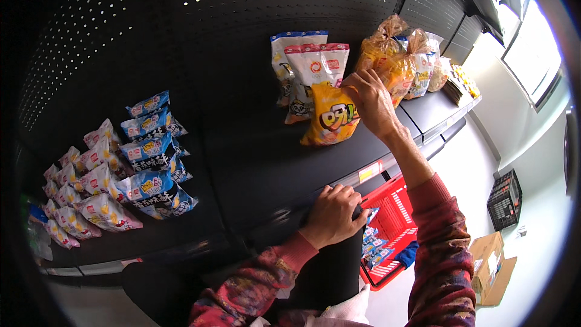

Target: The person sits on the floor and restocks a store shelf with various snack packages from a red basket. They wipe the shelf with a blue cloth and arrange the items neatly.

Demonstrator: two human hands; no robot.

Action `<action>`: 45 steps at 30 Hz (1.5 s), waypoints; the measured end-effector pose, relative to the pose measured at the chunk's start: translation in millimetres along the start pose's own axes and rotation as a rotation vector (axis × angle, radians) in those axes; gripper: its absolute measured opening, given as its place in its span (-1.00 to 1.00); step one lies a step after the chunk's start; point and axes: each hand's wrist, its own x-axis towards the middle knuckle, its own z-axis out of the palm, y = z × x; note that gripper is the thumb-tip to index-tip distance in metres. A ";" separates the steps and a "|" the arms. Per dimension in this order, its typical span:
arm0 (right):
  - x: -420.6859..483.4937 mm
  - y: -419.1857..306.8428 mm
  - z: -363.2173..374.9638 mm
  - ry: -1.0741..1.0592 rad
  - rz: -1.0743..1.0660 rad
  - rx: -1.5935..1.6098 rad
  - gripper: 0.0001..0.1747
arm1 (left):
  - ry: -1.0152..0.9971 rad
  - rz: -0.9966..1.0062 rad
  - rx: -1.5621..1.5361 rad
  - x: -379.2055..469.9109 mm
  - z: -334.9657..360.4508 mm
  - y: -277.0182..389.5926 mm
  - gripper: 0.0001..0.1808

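My right hand (373, 103) pinches the upper right corner of a yellow snack bag (333, 120), which stands on the black shelf (268, 159). Right behind that bag are a white bag with a pink top band (317, 61) and a white bag with a blue top band (281, 47). My left hand (333, 215) rests on my dark-clad knee, close to the shelf's front edge, with nothing visible in it. To the right of the yellow bag sit brown-tinted clear bags (399, 70) with yellow packs inside.
Blue snack bags (147, 154) and pink-white bags (97, 179) stand in rows at the shelf's left. Below the edge, a red basket (390, 204) holds blue packs. A black crate (504, 200) and an open cardboard box (490, 265) are on the floor at right.
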 end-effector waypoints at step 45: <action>-496.0 86.4 3.9 -0.298 1.317 -0.462 -0.41 | -0.027 0.036 0.036 4.9 -4.7 12.7 -0.75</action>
